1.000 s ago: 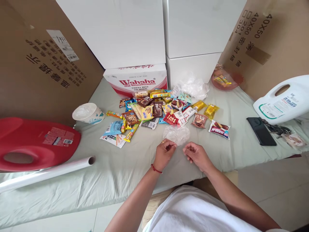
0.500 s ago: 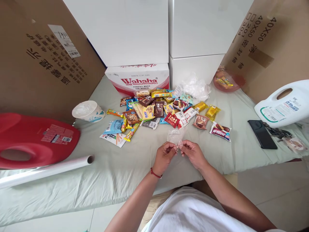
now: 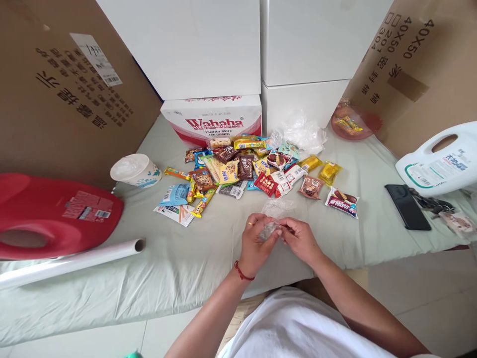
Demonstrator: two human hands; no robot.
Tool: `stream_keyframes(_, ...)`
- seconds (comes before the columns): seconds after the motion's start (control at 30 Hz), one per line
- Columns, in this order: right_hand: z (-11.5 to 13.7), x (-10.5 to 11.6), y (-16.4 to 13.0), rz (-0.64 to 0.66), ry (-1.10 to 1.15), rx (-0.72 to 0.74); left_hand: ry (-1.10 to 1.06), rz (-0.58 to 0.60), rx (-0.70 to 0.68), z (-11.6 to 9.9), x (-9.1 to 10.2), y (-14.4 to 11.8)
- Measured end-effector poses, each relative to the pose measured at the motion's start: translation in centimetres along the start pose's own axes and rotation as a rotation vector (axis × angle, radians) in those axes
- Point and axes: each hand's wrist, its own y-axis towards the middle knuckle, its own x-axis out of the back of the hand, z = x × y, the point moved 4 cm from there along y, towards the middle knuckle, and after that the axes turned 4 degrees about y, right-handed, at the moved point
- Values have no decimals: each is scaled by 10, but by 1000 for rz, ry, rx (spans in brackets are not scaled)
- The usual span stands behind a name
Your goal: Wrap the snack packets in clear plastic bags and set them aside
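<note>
A clear plastic bag point(image 3: 278, 208) hangs crumpled between my two hands, just above the cloth near the table's front. My left hand point(image 3: 258, 240), with a ring and a red string bracelet, is closed on the bag's near edge. From the other side my right hand point(image 3: 298, 238) pinches the same edge, its fingertips almost meeting the left ones. Beyond the bag lies a heap of wrapped snacks point(image 3: 245, 169). Somewhat apart on the right are a brown snack packet point(image 3: 310, 187) and a purple-and-white packet point(image 3: 342, 202).
Behind the heap stand a Wahaha carton point(image 3: 214, 119) and crumpled clear bags point(image 3: 303, 134). On the left are a paper tub point(image 3: 145, 174), a red jug point(image 3: 85, 219) and a film roll point(image 3: 74, 263). A white jug point(image 3: 439, 164), phone point(image 3: 408, 208) and red bowl point(image 3: 363, 127) occupy the right.
My left hand has turned and moved slightly right, its fingers now further round the bag. The bag looks wider and more spread between my hands. The snacks lie as before.
</note>
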Motion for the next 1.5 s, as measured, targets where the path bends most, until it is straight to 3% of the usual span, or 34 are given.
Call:
stream_keyframes(0.1,4,-1,-1,7,-41,33,-20,31,42,3,-1,3)
stream_keyframes(0.27,-2,2,0,-8,82,-54,-249,35,286,22,-4,4)
stream_keyframes(0.57,-12,17,-9,1,184,-131,-756,-143,529,41,9,6)
stream_keyframes(0.77,-1,22,-10,-32,287,-98,-745,-186,445,33,21,6)
stream_keyframes(0.93,11,4,26,-194,31,-30,-745,-162,372,16,14,3)
stream_keyframes(1.07,7,1,48,-251,73,-56,-797,-368,399,36,45,5)
stream_keyframes(1.27,3,14,43,-269,162,-47,-879,-632,550,77,103,-8)
stream_keyframes(1.33,2,15,41,-261,161,-45,-911,-629,631,77,111,-15)
stream_keyframes(1.4,1,14,39,-241,143,-34,-928,-540,700,71,114,-18)
stream_keyframes(1.5,-2,12,37,-200,107,-19,-756,-395,771,56,116,-15)
